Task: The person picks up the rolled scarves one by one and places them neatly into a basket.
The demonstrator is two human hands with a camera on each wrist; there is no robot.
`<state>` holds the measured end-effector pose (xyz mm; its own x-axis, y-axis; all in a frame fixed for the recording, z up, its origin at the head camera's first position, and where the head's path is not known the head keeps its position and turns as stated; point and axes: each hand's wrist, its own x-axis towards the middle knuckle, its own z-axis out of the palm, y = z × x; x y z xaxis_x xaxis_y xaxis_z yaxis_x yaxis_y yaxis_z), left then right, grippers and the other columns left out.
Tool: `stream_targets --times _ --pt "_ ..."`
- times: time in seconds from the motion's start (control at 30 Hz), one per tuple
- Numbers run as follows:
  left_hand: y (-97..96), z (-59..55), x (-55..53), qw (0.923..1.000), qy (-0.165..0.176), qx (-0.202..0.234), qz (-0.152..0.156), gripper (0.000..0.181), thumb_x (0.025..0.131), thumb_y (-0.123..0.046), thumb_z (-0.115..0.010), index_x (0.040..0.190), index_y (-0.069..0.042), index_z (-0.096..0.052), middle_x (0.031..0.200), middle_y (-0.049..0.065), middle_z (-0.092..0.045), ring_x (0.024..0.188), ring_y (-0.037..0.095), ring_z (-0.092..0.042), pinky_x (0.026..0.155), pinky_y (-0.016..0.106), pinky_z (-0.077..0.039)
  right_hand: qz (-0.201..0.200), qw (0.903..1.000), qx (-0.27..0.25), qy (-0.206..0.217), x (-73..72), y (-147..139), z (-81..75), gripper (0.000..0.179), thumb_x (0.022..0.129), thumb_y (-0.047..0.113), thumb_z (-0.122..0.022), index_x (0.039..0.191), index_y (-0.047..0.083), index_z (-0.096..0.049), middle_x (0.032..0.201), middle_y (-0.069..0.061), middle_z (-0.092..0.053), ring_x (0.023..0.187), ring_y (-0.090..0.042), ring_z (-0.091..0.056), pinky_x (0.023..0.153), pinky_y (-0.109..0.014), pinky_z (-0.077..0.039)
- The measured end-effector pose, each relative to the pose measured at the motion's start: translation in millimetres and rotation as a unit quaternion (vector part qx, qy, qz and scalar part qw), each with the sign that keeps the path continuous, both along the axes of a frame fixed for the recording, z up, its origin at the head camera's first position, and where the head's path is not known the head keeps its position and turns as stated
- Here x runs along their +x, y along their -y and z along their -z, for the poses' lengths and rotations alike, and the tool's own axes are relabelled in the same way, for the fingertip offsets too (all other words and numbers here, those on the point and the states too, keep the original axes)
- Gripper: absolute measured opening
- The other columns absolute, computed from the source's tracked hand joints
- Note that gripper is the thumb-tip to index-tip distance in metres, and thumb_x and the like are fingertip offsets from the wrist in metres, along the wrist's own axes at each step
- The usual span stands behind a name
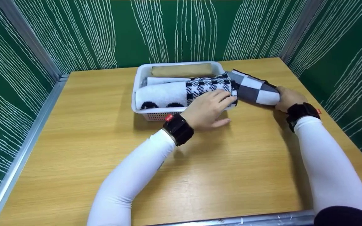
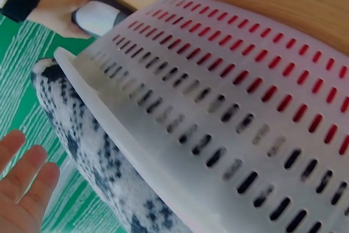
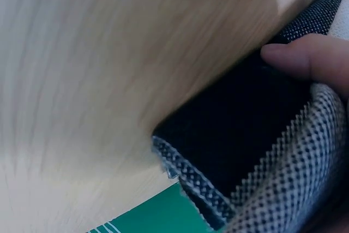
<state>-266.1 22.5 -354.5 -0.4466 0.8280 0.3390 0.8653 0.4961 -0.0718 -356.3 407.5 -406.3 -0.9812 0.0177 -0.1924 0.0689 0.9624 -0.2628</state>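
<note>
My right hand point(image 1: 290, 99) grips the near right end of a rolled grey-and-white checkered cloth point(image 1: 256, 88), to the right of a white plastic basket point(image 1: 159, 110). In the right wrist view, a thumb lies over the black side of this cloth point(image 3: 229, 129), and a dotted fold bulges beside it. My left hand point(image 1: 211, 108) hovers at the basket's front right, fingers extended. In the left wrist view, its fingers point(image 2: 32, 189) stand apart from a black-and-white rolled cloth point(image 2: 98, 140) in the basket. That cloth point(image 1: 165, 91) lies along the front rim.
A tan rolled cloth point(image 1: 181, 69) lies at the back of the basket, with another white roll point(image 1: 167, 80) partly hidden in between. The wooden table point(image 1: 83, 141) is bordered by green panels with white streaks point(image 1: 196, 31) and metal posts point(image 1: 33, 37).
</note>
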Motion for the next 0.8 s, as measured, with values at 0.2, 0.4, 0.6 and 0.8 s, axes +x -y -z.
stream_targets --times 0.2,0.4,0.6,0.8 --pt "-9.0 2.8 2.8 0.9999 -0.001 -0.010 -0.003 0.073 0.106 -0.051 -0.064 0.162 -0.007 -0.047 0.162 0.014 -0.054 0.153 0.030 -0.049 0.134 0.040 -0.032 -0.022 0.9994 0.022 -0.013 4.9 -6 -0.6 0.080 0.089 0.003 -0.068 0.162 -0.006 -0.036 0.152 -0.047 -0.046 0.137 -0.067 -0.046 0.114 -0.081 -0.038" --pt "-16.5 7.7 4.5 0.9999 -0.006 -0.007 0.006 0.072 0.106 -0.050 -0.065 0.160 -0.006 -0.049 0.160 0.013 -0.056 0.151 0.029 -0.051 0.132 0.039 -0.036 -0.023 0.9996 0.015 0.004 8.4 -9 -5.2 0.084 0.090 0.002 -0.068 0.165 -0.004 -0.032 0.154 -0.047 -0.044 0.138 -0.066 -0.045 0.116 -0.082 -0.035" --pt "-24.7 11.4 5.8 0.9999 0.006 -0.006 0.014 0.071 0.106 -0.049 -0.065 0.161 -0.007 -0.048 0.161 0.011 -0.055 0.151 0.027 -0.051 0.131 0.039 -0.036 -0.033 0.9994 0.006 0.006 11.9 -13 -6.1 0.082 0.089 -0.001 -0.067 0.164 -0.005 -0.034 0.153 -0.047 -0.045 0.138 -0.064 -0.046 0.117 -0.080 -0.034" --pt "-34.8 14.0 9.2 0.9996 0.001 -0.017 0.024 0.072 0.106 -0.050 -0.065 0.161 -0.006 -0.048 0.160 0.011 -0.056 0.149 0.027 -0.052 0.130 0.037 -0.038 -0.040 0.9992 0.006 0.003 14.5 -19 -5.6 0.078 0.088 -0.001 -0.067 0.160 -0.006 -0.039 0.151 -0.046 -0.048 0.136 -0.064 -0.047 0.118 -0.080 -0.034"
